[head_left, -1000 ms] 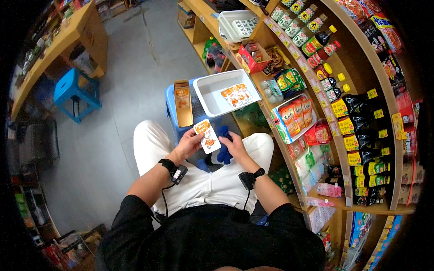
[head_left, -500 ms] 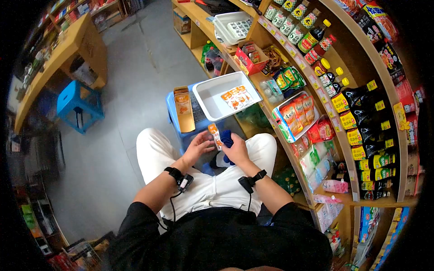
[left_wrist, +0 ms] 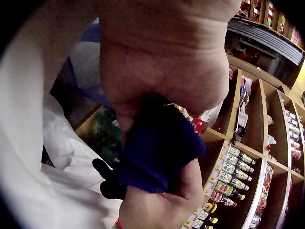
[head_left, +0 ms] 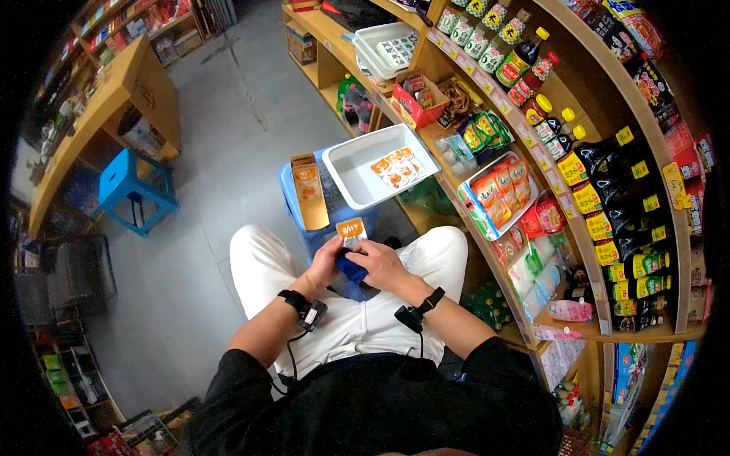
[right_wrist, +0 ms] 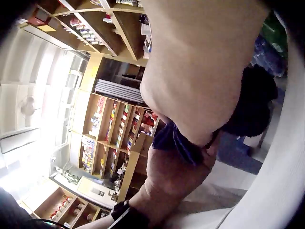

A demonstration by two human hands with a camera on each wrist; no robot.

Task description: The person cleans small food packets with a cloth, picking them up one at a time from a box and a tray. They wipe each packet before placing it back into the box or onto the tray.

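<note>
A flat white-and-orange food packet [head_left: 350,229] stands up between the two hands, its lower part hidden by fingers and cloth. My left hand [head_left: 325,262] grips the packet from the left side. My right hand [head_left: 380,266] grips a fuzzy dark blue cloth [head_left: 351,267] with finger-like lobes, bunched against the packet. In the left wrist view the cloth [left_wrist: 159,148] fills the gap between both hands. The right wrist view shows folds of the cloth [right_wrist: 178,143] where the hands meet.
Ahead, a white tray [head_left: 346,163] holds similar packets [head_left: 399,167], and an open cardboard box [head_left: 315,219] stands beside it on a blue support [head_left: 292,201]. Shelves with sauce bottles [head_left: 601,201] curve along the right. A blue stool [head_left: 135,190] is at the left.
The left hand let go of the packet, then came back to it. The packet turned edge-on, then face-on again, higher between the hands. The right hand brought the blue cloth left against it.
</note>
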